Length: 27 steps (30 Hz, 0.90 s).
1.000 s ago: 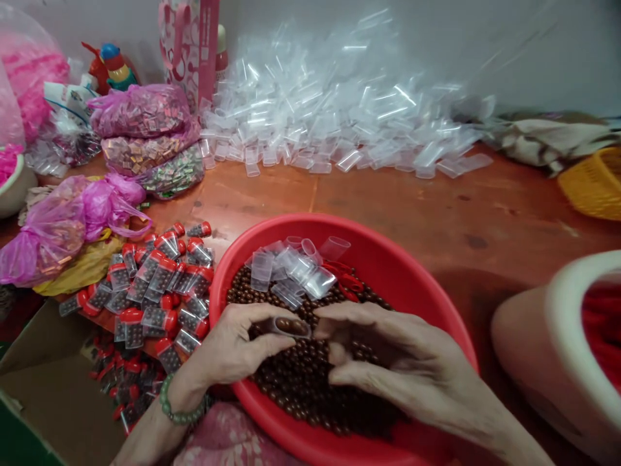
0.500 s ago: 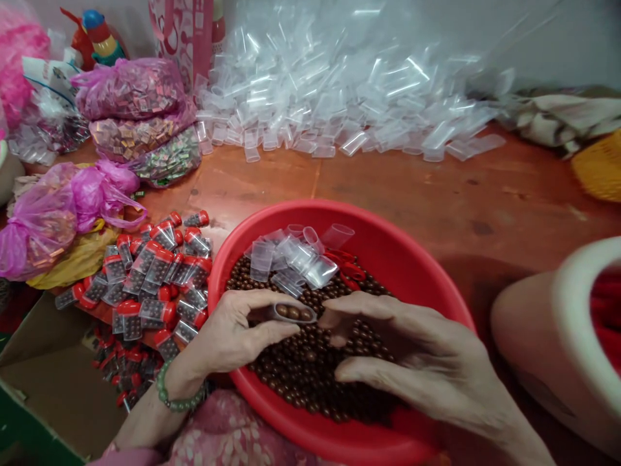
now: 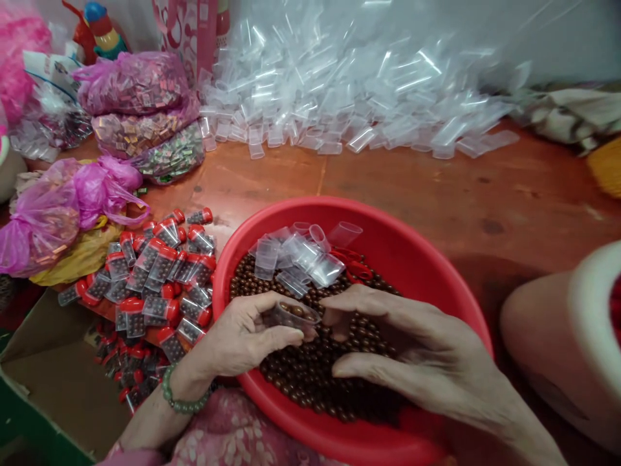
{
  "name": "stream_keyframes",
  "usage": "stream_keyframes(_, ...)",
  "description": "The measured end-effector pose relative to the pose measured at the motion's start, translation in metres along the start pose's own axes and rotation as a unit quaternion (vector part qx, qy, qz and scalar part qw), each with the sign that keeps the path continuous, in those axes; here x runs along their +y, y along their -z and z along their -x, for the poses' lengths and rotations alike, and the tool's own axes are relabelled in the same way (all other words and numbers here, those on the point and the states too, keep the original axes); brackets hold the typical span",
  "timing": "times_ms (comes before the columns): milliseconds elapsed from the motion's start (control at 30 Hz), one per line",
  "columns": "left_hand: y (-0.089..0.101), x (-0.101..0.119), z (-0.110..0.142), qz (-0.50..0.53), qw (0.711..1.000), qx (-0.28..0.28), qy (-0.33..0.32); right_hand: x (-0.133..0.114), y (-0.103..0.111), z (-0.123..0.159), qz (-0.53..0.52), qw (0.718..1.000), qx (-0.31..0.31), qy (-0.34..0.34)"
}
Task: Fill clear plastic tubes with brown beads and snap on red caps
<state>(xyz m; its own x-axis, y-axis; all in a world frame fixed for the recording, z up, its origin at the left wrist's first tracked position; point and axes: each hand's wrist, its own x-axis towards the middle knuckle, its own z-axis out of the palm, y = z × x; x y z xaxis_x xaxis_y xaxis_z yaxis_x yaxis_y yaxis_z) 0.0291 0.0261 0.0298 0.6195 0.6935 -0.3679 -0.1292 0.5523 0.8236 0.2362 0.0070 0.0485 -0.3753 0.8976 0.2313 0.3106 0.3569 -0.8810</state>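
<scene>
My left hand [image 3: 242, 336] is closed round a small clear plastic vial [image 3: 294, 316] that lies on its side with several brown beads inside. It hovers over a red basin [image 3: 412, 259] full of small brown beads [image 3: 310, 375]. My right hand [image 3: 412, 362] is curled over the beads beside the vial's mouth, fingertips pinched near it; what they hold is hidden. A cluster of empty clear vials [image 3: 295, 255] and some red caps [image 3: 356, 265] lie at the far side of the basin.
Filled red-capped vials [image 3: 155, 278] are heaped left of the basin, spilling into a cardboard box [image 3: 43, 382]. A big pile of empty clear vials [image 3: 349, 97] lines the back. Pink bags [image 3: 130, 84] sit at the left, a white tub [image 3: 572, 349] at the right.
The view has shifted slightly. My left hand has tilted the vial a little and the right fingers have closed in toward its mouth.
</scene>
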Motion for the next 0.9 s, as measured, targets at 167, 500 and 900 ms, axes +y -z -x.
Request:
stream_keyframes(167,0.005,-0.003,-0.002,0.071,0.997,-0.019,-0.018,0.011,0.023,0.008,0.139,0.988,0.029,-0.061)
stream_keyframes(500,0.008,-0.006,-0.001,0.098,0.993,-0.037,-0.060,0.089,0.040,0.000,0.473,0.833,-0.144,-0.248)
stream_keyframes(900,0.011,-0.002,-0.002,0.143,0.986,-0.055,-0.058,0.086,0.039,-0.021,0.492,0.809,-0.147,-0.287)
